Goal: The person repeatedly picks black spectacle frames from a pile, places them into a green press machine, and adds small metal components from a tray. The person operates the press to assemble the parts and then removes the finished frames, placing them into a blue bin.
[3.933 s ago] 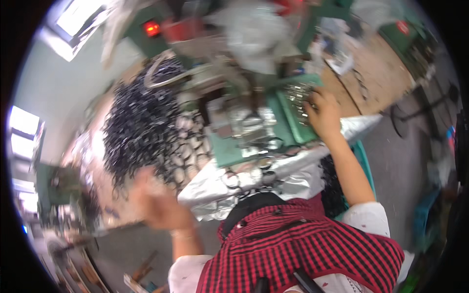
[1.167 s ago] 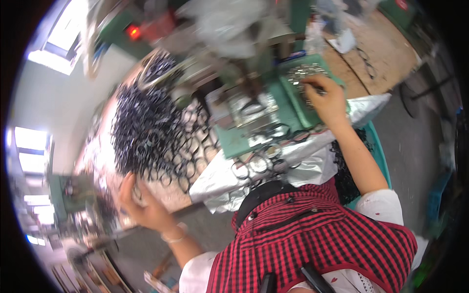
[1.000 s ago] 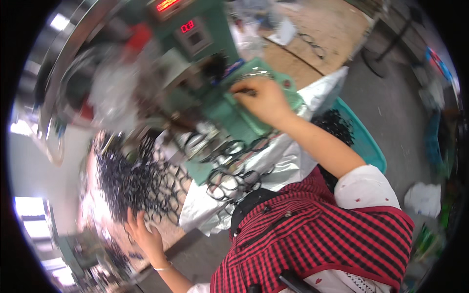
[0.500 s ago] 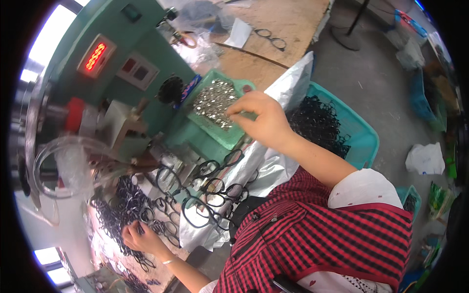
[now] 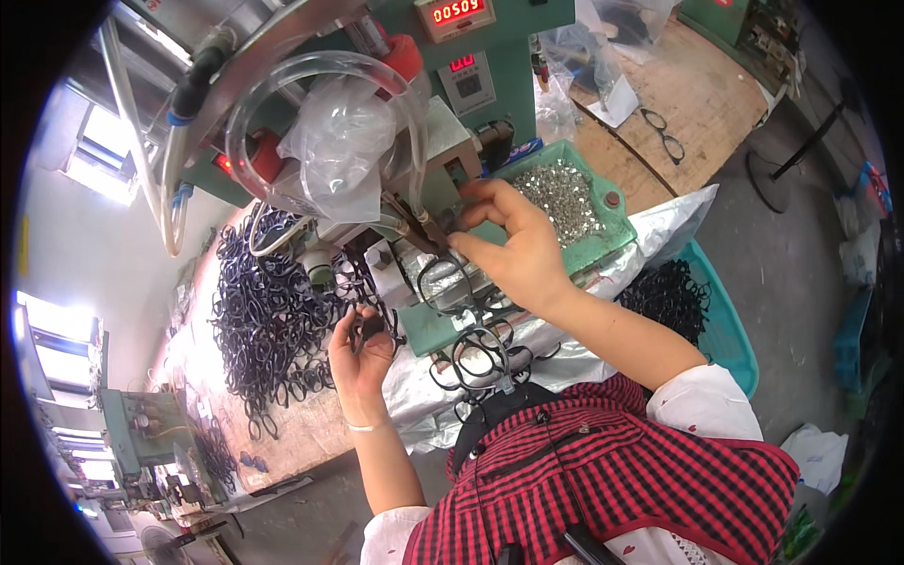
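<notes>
My left hand [image 5: 363, 363] is raised beside the pile of black eyeglass frames [image 5: 273, 311], its fingers curled around a small black eyeglass frame [image 5: 370, 328]; much of that frame is hidden in the palm. My right hand [image 5: 523, 250] reaches to the working point of the green machine [image 5: 556, 71], thumb and fingers bent close to the metal tooling [image 5: 428, 231]. Whatever is between those fingertips is too small to make out. Just behind this hand sits a green tray [image 5: 617, 226] of tiny shiny metal parts [image 5: 562, 200]. Black frames [image 5: 480, 350] hang between the machine and my lap.
A clear looped hose [image 5: 247, 113] and a plastic bag [image 5: 344, 141] hang in front of the machine. Silver sheeting [image 5: 692, 212] covers the bench edge. On the right stands a turquoise basket [image 5: 739, 339] of black frames. One pair of glasses [image 5: 662, 137] lies on the far wooden table [image 5: 716, 85].
My right hand has gone from above the metal parts to the machine's tooling. My left hand has lifted off the pile with a black frame. The view has swung left.
</notes>
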A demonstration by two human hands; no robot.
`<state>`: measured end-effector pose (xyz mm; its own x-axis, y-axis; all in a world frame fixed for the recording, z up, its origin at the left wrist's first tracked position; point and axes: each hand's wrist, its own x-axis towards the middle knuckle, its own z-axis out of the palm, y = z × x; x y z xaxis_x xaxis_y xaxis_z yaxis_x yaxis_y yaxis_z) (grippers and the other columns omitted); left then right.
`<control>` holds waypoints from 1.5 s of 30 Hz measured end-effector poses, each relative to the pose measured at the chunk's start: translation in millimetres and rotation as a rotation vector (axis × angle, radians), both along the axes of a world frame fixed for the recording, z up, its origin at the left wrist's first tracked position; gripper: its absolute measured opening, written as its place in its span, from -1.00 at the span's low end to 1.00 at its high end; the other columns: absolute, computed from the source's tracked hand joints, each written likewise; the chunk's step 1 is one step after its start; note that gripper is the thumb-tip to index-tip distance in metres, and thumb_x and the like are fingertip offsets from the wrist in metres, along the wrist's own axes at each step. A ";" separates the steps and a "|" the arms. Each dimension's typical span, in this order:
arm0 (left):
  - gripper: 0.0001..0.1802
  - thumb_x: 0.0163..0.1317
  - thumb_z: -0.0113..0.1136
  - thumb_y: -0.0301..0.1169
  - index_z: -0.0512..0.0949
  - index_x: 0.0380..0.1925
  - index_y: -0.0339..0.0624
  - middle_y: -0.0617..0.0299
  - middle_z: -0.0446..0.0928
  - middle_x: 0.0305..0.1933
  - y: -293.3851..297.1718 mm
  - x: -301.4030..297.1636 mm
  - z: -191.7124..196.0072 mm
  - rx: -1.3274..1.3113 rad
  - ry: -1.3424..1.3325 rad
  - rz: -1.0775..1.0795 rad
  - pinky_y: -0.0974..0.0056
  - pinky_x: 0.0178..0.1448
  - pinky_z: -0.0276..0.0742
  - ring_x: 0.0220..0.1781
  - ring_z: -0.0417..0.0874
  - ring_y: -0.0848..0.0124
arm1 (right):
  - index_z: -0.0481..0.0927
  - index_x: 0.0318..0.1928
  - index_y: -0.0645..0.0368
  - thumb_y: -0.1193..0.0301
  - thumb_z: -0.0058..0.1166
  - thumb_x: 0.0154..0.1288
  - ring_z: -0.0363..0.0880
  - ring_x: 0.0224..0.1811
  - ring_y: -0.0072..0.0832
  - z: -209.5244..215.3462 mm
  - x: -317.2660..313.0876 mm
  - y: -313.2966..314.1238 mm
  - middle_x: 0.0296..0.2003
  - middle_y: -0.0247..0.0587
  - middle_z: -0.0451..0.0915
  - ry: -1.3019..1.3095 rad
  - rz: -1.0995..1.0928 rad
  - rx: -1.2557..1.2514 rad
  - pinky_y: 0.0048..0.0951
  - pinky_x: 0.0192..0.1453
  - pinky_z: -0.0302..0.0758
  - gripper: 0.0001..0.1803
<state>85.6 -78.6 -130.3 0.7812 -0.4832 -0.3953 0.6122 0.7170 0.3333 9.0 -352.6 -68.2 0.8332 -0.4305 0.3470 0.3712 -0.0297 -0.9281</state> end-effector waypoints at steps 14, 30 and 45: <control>-0.73 0.47 -0.11 -0.22 0.33 -0.30 -0.20 -0.20 0.56 -0.47 -102.5 -95.6 114.4 0.371 -0.562 -0.398 0.31 -0.33 0.53 -0.56 0.54 0.25 | 0.60 0.09 0.16 0.48 0.26 0.12 0.62 0.06 -0.21 18.9 -20.1 -15.1 0.00 -0.02 0.64 0.024 0.036 -0.293 -0.23 0.20 0.49 -0.54; -0.67 0.52 -0.08 -0.16 0.44 -0.20 -0.24 -0.11 0.65 -0.32 -106.0 -72.1 75.8 0.254 -0.398 -0.633 0.41 -0.47 0.51 -0.44 0.63 0.39 | 0.66 -0.27 0.18 0.47 0.28 0.12 0.64 -0.11 -0.20 -62.1 7.0 -91.3 -0.20 -0.13 0.67 0.246 -0.382 -0.931 -0.29 -0.01 0.53 -0.85; -0.78 0.15 0.43 -0.27 0.74 -0.24 -0.10 0.14 0.47 0.35 27.6 -4.0 32.2 2.341 -1.503 0.178 0.06 0.61 -0.01 0.40 0.40 0.09 | 0.72 -0.14 0.23 0.51 0.23 0.30 0.61 -0.22 -0.66 -64.3 6.6 -70.1 -0.26 -0.36 0.71 0.145 -0.286 0.019 -0.59 -0.10 0.51 -0.86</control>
<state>81.5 -51.0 -98.1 0.8022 -0.3458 0.4867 -0.4104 -0.9114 0.0289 15.5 -422.7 -132.5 0.7175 -0.6597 0.2237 0.2143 -0.0965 -0.9720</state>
